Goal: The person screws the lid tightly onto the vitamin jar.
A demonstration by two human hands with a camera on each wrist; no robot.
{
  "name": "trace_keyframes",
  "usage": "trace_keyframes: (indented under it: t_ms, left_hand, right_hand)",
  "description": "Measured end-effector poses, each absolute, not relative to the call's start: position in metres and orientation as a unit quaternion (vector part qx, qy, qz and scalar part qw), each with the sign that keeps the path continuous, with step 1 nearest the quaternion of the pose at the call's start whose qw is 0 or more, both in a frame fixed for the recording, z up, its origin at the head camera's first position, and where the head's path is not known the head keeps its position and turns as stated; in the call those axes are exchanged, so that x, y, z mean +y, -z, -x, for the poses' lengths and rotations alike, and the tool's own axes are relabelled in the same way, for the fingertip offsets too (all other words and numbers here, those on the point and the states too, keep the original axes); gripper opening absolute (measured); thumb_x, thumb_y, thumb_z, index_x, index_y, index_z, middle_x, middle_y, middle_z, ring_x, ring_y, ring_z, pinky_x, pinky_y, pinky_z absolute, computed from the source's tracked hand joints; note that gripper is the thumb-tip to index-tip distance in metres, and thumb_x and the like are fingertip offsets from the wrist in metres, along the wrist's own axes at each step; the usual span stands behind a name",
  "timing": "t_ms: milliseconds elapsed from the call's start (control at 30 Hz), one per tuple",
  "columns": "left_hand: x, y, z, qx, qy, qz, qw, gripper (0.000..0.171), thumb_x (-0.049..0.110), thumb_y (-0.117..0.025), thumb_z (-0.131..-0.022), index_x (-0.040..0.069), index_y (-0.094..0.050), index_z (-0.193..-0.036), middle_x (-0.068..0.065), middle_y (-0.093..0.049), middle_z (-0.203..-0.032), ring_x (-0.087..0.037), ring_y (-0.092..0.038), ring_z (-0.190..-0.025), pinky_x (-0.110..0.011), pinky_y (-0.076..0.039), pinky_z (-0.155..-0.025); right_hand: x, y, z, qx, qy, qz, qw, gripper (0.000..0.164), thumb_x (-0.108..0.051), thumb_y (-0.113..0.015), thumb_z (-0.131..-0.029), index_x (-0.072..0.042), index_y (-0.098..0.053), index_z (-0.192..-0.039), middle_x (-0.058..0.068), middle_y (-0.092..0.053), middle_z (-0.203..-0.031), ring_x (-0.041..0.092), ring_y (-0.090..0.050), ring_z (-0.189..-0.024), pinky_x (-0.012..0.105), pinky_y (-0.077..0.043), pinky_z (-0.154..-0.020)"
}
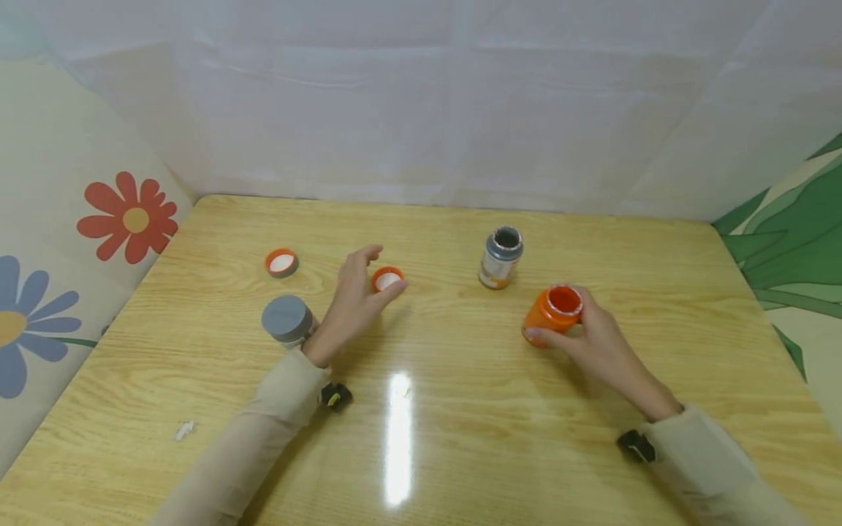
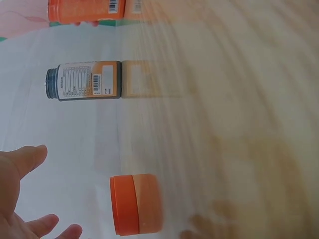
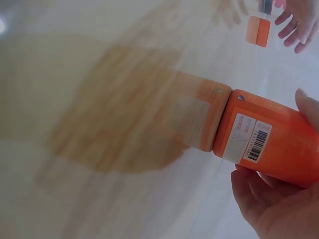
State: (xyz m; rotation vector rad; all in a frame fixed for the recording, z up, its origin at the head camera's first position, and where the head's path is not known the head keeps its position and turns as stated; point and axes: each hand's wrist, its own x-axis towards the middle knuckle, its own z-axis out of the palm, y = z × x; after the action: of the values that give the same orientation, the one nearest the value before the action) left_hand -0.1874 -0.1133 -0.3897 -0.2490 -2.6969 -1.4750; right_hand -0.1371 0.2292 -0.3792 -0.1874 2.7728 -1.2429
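Well, the orange jar (image 1: pixel 550 314) stands on the wooden table (image 1: pixel 460 351), right of the middle and well in from both the far edge and the right edge, its mouth uncovered. The right hand (image 1: pixel 601 347) grips it, thumb on the near side and fingers around the other, and a white barcode label shows low on its wall in the right wrist view. Beyond it, slightly to the left and nearer the far edge, a grey jar (image 1: pixel 500 267) stands upright and apart, also uncapped, with a white and orange label.

Further left, an orange cap (image 1: pixel 387 278) lies with its white inside up. The left hand (image 1: pixel 355 299) is spread wide around it, thumb and fingers well apart and holding nothing (the left wrist view shows a gap between fingertips and cap). Toward the far left corner lies a grey cap (image 1: pixel 281 264) with an orange inner rim, likewise turned up. Nearer, just beside the left wrist and partly hidden by it, is a grey-topped container (image 1: pixel 286 317).

A small white scrap (image 1: pixel 185 430) lies toward the left edge. Behind the far edge hangs a white cloth (image 1: pixel 395 109); a red flower (image 1: pixel 135 219) and a blue flower (image 1: pixel 33 329) decorate the surface past the left edge, with green leaves (image 1: pixel 809 226) past the right
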Motion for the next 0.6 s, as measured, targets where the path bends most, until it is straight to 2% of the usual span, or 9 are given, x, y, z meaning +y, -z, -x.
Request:
trace_keyframes:
  t_ms: [600]
  left_hand:
    - [-0.1133,0.3962,0.1939,-0.904,0.422,0.064,-0.004,0.07,0.024,-0.075,-0.088,0.0,-0.041,-0.145,-0.024,-0.047,-0.138,-0.039,-0.041,-0.129,-0.054,-0.038,-0.106]
  right_hand:
    - [0.2289,0.3788,0.1377,0.911,0.402,0.076,0.046,0.072,-0.027,-0.079,-0.085,0.008,-0.04,-0.134,0.029,-0.058,-0.128,0.041,-0.057,-0.117,0.06,-0.045,-0.1]
